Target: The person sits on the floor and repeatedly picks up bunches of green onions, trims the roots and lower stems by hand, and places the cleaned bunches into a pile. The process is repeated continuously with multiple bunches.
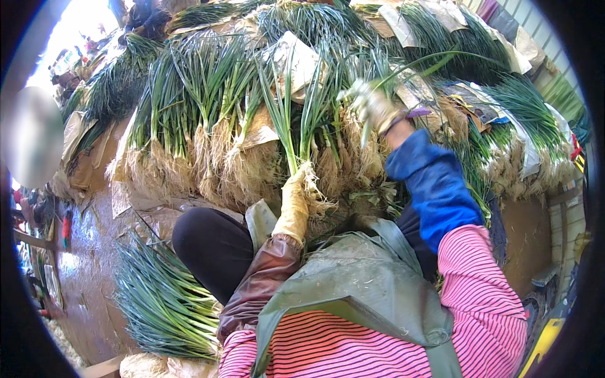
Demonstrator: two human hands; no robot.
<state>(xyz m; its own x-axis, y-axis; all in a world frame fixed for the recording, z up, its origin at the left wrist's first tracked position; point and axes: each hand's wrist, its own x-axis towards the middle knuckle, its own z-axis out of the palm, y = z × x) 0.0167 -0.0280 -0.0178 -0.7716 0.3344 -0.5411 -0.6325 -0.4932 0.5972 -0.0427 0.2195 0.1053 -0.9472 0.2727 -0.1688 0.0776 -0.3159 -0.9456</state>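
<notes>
My left hand point(295, 198), in a dirty cream glove, grips a few green onions point(289, 137) near their roots, with the leaves pointing away from me. My right hand point(373, 106), gloved and motion-blurred, is raised at the right over the onion pile; a long green leaf point(435, 66) extends from beside it, and whether the fingers hold it is unclear. Rooty green onions point(189, 108) lie in a row ahead of my knees. Beside my left knee rests a bundle of cleaned-looking green onions point(160, 297). A green apron point(359, 274) covers my lap.
More green onion heaps point(312, 21) lie at the back, with paper sheets point(298, 61) among them. Another heap point(529, 118) is at the right. Wet brown flooring point(90, 269) shows at the left. A yellow object point(543, 340) stands at the lower right. People appear blurred at the upper left.
</notes>
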